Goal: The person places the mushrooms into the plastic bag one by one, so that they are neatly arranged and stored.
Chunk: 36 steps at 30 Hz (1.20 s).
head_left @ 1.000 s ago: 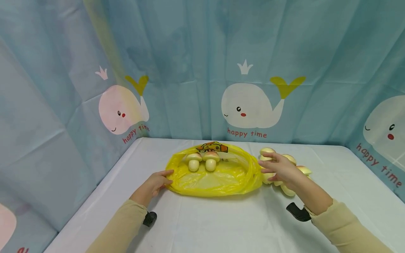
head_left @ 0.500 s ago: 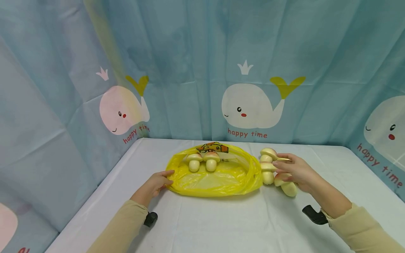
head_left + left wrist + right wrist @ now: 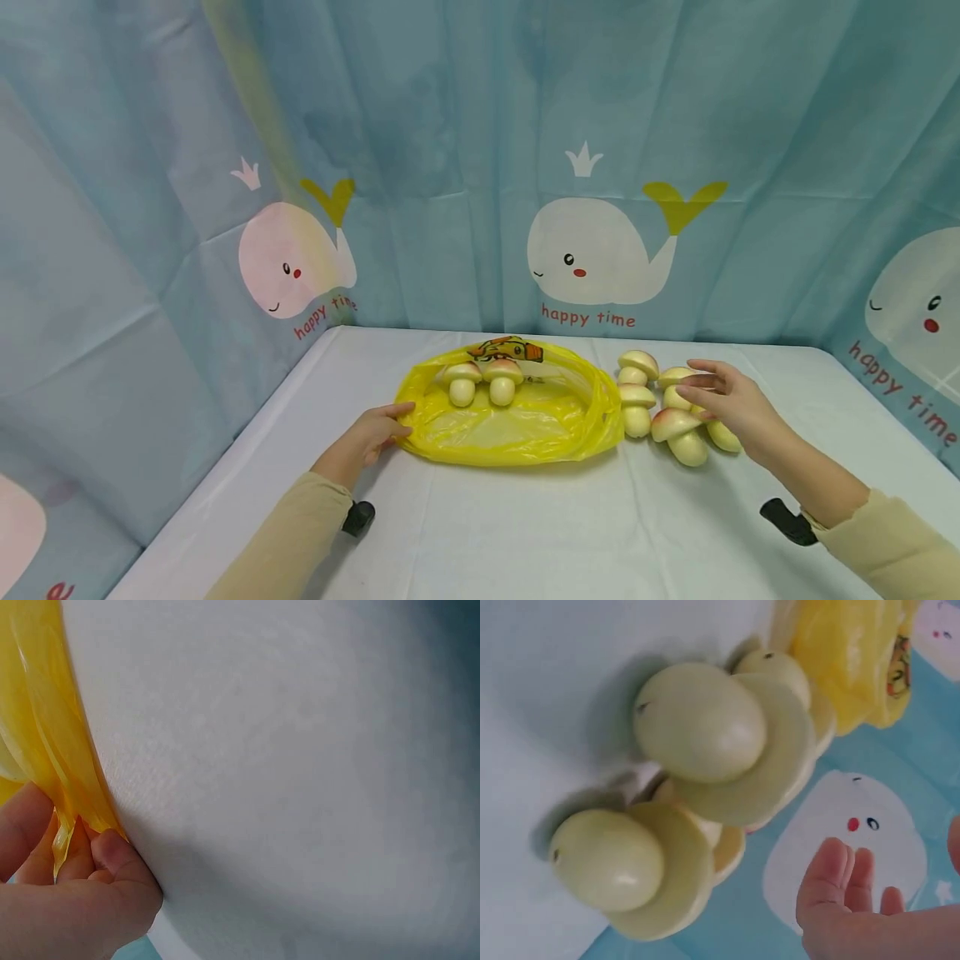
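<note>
A yellow plastic bag (image 3: 510, 429) lies on the table with its mouth spread. Two toy mushrooms (image 3: 502, 382) rest side by side in it. My left hand (image 3: 369, 435) pinches the bag's left edge; the left wrist view shows the thin plastic (image 3: 64, 742) between the thumb and fingers of that hand (image 3: 82, 900). Over the pile of mushrooms (image 3: 678, 435) right of the bag hovers my right hand (image 3: 735, 407), fingers spread and holding nothing. In the right wrist view the hand (image 3: 855, 907) is apart from the mushrooms (image 3: 701, 724).
A white cloth covers the table (image 3: 487, 533). Behind it hangs a blue curtain (image 3: 450, 167) printed with whales. Several mushrooms lie close together against and beyond the bag's right side. A black wrist device (image 3: 787, 522) sits by the right sleeve.
My right hand has moved right, from beside the bag's right edge to the far side of the mushroom pile, uncovering more mushrooms. The left hand and bag have stayed in place.
</note>
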Available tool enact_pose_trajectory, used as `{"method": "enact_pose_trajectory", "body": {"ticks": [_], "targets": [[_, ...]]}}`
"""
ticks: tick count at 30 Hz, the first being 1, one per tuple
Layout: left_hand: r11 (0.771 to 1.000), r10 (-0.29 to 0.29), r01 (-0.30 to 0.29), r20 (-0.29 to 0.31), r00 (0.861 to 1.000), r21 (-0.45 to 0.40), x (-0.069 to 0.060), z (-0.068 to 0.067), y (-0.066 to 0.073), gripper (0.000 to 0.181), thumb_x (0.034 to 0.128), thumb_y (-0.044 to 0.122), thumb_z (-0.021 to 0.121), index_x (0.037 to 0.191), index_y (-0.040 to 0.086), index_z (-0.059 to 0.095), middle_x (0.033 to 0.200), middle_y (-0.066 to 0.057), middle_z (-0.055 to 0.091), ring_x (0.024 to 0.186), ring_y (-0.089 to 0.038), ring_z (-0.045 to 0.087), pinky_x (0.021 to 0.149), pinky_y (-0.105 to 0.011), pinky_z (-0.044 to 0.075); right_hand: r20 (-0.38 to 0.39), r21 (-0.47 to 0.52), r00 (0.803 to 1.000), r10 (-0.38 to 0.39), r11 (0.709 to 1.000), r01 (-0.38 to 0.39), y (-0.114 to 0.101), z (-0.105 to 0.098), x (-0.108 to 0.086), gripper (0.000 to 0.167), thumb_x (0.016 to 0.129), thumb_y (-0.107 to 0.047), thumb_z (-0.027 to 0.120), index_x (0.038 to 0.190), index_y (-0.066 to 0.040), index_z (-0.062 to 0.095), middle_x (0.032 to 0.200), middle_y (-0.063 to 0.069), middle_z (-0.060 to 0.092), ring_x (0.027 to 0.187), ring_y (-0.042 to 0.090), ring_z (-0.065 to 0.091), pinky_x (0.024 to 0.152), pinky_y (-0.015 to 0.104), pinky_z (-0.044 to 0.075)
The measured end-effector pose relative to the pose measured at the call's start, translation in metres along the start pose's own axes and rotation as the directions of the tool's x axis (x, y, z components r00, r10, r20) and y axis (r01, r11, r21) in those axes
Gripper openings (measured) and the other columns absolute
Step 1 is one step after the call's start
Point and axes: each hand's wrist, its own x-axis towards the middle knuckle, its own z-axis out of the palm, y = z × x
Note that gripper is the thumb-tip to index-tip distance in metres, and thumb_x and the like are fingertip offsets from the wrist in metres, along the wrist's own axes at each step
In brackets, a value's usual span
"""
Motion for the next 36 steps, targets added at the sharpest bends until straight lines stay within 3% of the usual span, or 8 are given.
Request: {"method": "enact_pose_trajectory", "body": {"ticks": [3, 6, 8, 15, 23, 36], "targets": [[1.000, 0.001, -0.001, 0.008, 1.000, -0.001, 0.001, -0.001, 0.000, 0.052, 0.0932, -0.004, 0.057, 0.144, 0.002, 0.046, 0.155, -0.022, 0.026, 0.130, -0.032, 0.033, 0.100, -0.037, 0.034, -0.019, -0.062, 1.000, -0.017, 0.998, 0.016, 0.004, -0.005, -0.001, 0.070, 0.098, -0.030, 0.059, 0.147, 0.008, 0.026, 0.133, 0.029, 0.047, 0.111, 0.022, 0.054, 0.086, 0.036, 0.049], [1.000, -0.002, 0.002, 0.009, 1.000, -0.001, 0.002, -0.001, 0.000, 0.052, 0.0933, -0.004, 0.058, 0.144, 0.003, 0.046, 0.155, -0.021, 0.026, 0.131, -0.032, 0.032, 0.100, -0.037, 0.034, -0.014, -0.094, 1.000, -0.007, 0.996, 0.006, 0.009, -0.009, -0.002, 0.071, 0.098, -0.029, 0.059, 0.148, 0.008, 0.024, 0.141, 0.034, 0.036, 0.126, 0.046, 0.038, 0.096, 0.052, 0.042], [1.000, -0.006, 0.006, 0.006, 1.000, -0.002, 0.003, -0.002, 0.000, 0.052, 0.0933, -0.004, 0.058, 0.144, 0.003, 0.046, 0.155, -0.021, 0.026, 0.131, -0.032, 0.032, 0.101, -0.037, 0.034, -0.012, -0.102, 1.000, 0.002, 0.995, -0.003, 0.013, -0.011, -0.002, 0.072, 0.098, -0.028, 0.060, 0.148, 0.008, 0.022, 0.144, 0.036, 0.030, 0.131, 0.052, 0.028, 0.098, 0.062, 0.035], [1.000, -0.004, 0.004, 0.008, 1.000, -0.008, 0.003, -0.002, 0.000, 0.052, 0.0933, -0.004, 0.057, 0.143, 0.002, 0.046, 0.155, -0.022, 0.026, 0.131, -0.032, 0.032, 0.104, -0.040, 0.033, -0.022, -0.186, 1.000, -0.020, 0.983, 0.015, 0.031, -0.017, 0.002, 0.082, 0.094, -0.032, 0.065, 0.151, 0.004, 0.018, 0.150, 0.038, 0.015, 0.135, 0.058, 0.009, 0.097, 0.075, 0.021], [1.000, -0.002, 0.002, 0.004, 1.000, 0.000, 0.001, -0.002, -0.001, 0.051, 0.0934, -0.004, 0.057, 0.143, 0.002, 0.047, 0.155, -0.022, 0.025, 0.133, -0.033, 0.031, 0.106, -0.042, 0.032, -0.033, -0.231, 0.998, -0.054, 0.972, 0.045, 0.048, -0.018, 0.005, 0.085, 0.093, -0.029, 0.067, 0.151, 0.008, 0.015, 0.150, 0.041, 0.008, 0.135, 0.060, 0.004, 0.099, 0.075, 0.015], [1.000, -0.006, 0.006, 0.002, 1.000, -0.005, 0.004, -0.001, -0.003, 0.051, 0.0933, -0.004, 0.058, 0.143, 0.003, 0.047, 0.155, -0.022, 0.026, 0.132, -0.033, 0.032, 0.107, -0.042, 0.032, 0.017, -0.198, 0.999, 0.043, 0.979, -0.039, 0.061, -0.024, 0.014, 0.086, 0.095, -0.023, 0.065, 0.151, 0.008, 0.007, 0.149, 0.042, 0.003, 0.133, 0.062, 0.001, 0.101, 0.075, 0.012]]}}
